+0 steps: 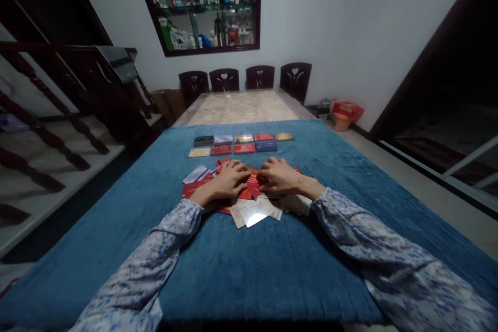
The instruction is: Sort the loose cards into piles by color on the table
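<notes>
A loose heap of cards lies on the blue cloth in front of me, with red ones, striped grey ones and cream ones overlapping at odd angles. My left hand (232, 180) is over the left part of the heap, its curled fingers at the left side of a red card (253, 182). From the other side, my right hand (279, 176) has its bent fingers closed at the same card's right edge. Cream cards (252, 209) fan out below the hands, one catching a bright glare. Beyond the hands, several small card stacks (244, 149) stand in two rows.
A blue cloth (249, 270) covers the near table; past it, a marbled tabletop (245, 106) shows. Dark chairs (260, 77) line the far end. Wooden railings (50, 109) stand at left. An orange bucket (341, 121) is on the floor at right.
</notes>
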The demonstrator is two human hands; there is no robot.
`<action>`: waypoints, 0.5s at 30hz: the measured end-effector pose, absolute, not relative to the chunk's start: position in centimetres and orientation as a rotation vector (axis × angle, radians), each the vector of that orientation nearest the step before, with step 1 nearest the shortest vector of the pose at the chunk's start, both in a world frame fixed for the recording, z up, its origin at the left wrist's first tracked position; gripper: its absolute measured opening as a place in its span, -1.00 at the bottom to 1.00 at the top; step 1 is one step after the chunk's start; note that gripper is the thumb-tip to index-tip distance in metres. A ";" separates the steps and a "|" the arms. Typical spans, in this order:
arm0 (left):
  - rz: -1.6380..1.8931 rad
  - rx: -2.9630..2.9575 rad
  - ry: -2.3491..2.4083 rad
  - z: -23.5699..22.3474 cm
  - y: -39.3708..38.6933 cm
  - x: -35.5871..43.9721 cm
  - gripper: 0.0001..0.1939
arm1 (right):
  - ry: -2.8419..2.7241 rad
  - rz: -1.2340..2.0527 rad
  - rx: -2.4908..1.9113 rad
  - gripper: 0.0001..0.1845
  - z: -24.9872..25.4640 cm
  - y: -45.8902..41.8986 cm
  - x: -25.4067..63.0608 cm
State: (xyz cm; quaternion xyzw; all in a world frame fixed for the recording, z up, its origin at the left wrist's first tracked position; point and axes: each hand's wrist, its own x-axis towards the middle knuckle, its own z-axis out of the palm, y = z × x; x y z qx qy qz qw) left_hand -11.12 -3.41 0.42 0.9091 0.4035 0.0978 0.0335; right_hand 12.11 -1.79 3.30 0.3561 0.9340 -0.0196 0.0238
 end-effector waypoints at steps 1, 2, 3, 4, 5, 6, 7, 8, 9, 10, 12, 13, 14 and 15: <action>0.308 2.790 1.241 0.4 -3.4 -11.2 -0.67 | 2.899 -0.065 1.095 -0.62 3.3 -1.7 12.1; 0.316 2.783 1.238 0.3 -3.4 -11.3 -0.67 | 2.907 -0.070 1.089 -0.64 3.2 -1.7 12.1; 0.325 2.777 1.230 0.3 -3.4 -11.3 -0.68 | 2.915 -0.070 1.084 -0.65 3.2 -1.7 12.1; 0.338 2.774 1.222 0.3 -3.4 -11.4 -0.68 | 2.922 -0.067 1.077 -0.67 3.2 -1.7 12.1; 0.349 2.773 1.214 0.4 -3.4 -11.4 -0.69 | 2.927 -0.060 1.071 -0.67 3.2 -1.7 12.1; 0.357 2.775 1.206 0.4 -3.4 -11.4 -0.70 | 2.931 -0.049 1.064 -0.68 3.2 -1.7 12.1; 0.362 2.780 1.201 0.4 -3.4 -11.5 -0.71 | 2.935 -0.037 1.053 -0.68 3.2 -1.7 12.1; 0.365 2.787 1.196 0.5 -3.4 -11.5 -0.72 | 2.941 -0.024 1.039 -0.69 3.3 -1.7 12.1; 0.366 2.798 1.186 0.5 -3.5 -11.5 -0.73 | 2.947 -0.012 1.027 -0.70 3.3 -1.8 12.1; 0.369 2.809 1.173 0.5 -3.5 -11.5 -0.75 | 2.955 -0.001 1.019 -0.71 3.3 -1.8 12.2; 0.386 2.832 1.144 0.6 -3.7 -11.6 -0.77 | 2.973 0.016 0.997 -0.74 3.4 -1.8 12.2; 0.394 2.844 1.132 0.6 -3.8 -11.6 -0.78 | 2.980 0.023 0.984 -0.75 3.4 -1.8 12.2; 0.402 2.856 1.121 0.6 -3.9 -11.6 -0.78 | 2.985 0.029 0.971 -0.75 3.4 -1.8 12.3; 0.408 2.869 1.112 0.6 -4.0 -11.6 -0.77 | 2.990 0.032 0.957 -0.76 3.4 -1.7 12.3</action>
